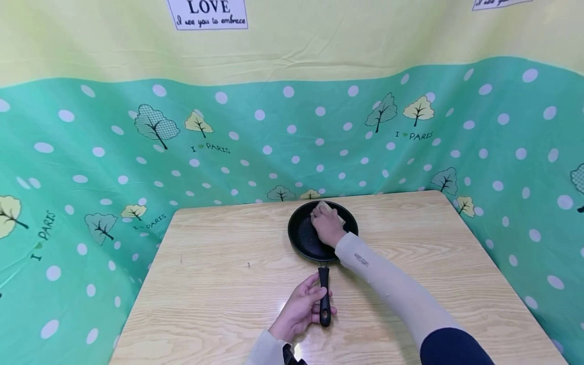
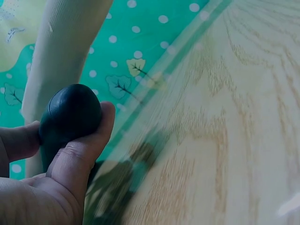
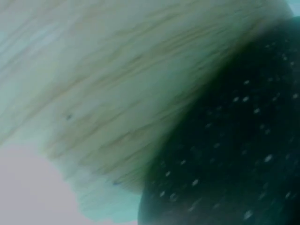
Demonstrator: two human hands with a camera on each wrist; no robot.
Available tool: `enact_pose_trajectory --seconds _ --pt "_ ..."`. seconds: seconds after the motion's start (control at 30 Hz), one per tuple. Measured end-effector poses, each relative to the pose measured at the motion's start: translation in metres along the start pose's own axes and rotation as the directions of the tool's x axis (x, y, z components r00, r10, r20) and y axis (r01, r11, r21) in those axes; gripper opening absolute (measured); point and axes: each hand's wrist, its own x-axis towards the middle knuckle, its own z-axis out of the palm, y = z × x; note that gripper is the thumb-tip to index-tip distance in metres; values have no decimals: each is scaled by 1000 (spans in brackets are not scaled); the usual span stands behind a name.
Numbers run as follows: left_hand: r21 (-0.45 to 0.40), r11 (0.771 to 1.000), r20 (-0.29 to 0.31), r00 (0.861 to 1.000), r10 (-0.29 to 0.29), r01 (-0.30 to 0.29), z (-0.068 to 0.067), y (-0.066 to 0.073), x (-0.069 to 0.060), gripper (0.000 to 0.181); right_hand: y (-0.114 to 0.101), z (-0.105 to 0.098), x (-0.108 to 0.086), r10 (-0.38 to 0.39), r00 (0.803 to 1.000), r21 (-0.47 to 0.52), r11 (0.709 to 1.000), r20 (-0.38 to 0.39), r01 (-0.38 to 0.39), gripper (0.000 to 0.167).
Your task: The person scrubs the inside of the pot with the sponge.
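Observation:
A black frying pan [image 1: 303, 233] lies on the wooden table with its handle [image 1: 324, 284] pointing toward me. My left hand [image 1: 301, 306] grips that handle, thumb on top and fingers beneath; the left wrist view shows the rounded handle end [image 2: 72, 112] between thumb and fingers. Inside the pan, my right hand [image 1: 327, 226] holds a beige cloth or sponge [image 1: 325, 205] against the inner surface. Most of this piece is hidden under the fingers, so its exact kind is unclear. Speckled dark pan surface [image 3: 234, 150] fills part of the right wrist view, where the hand itself does not show.
The light wooden table [image 1: 219, 284] extends around the pan on every side. A green and yellow curtain [image 1: 255, 126] with dots and trees hangs behind the table and along both sides. My right forearm [image 1: 392, 289] reaches across the table's right half.

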Motion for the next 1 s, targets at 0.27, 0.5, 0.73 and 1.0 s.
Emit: enact_pose_trajectory --seconds 0.27,0.5,0.73,1.0 --pt "-13 1000 21 1000 5 -4 0 -2 0 65 6 -2 -8 -5 997 -191 981 75 19 31" --pt "-13 1000 7 1000 3 -3 0 -3 1 62 7 -10 -14 18 988 -325 945 151 33 23" --pt "-6 1000 -20 1000 -1 1 2 -3 1 66 10 -12 -20 31 982 -332 943 184 33 27" --pt "-3 1000 -25 1000 -4 4 2 -3 2 66 15 -11 -28 35 984 -311 950 173 21 26"
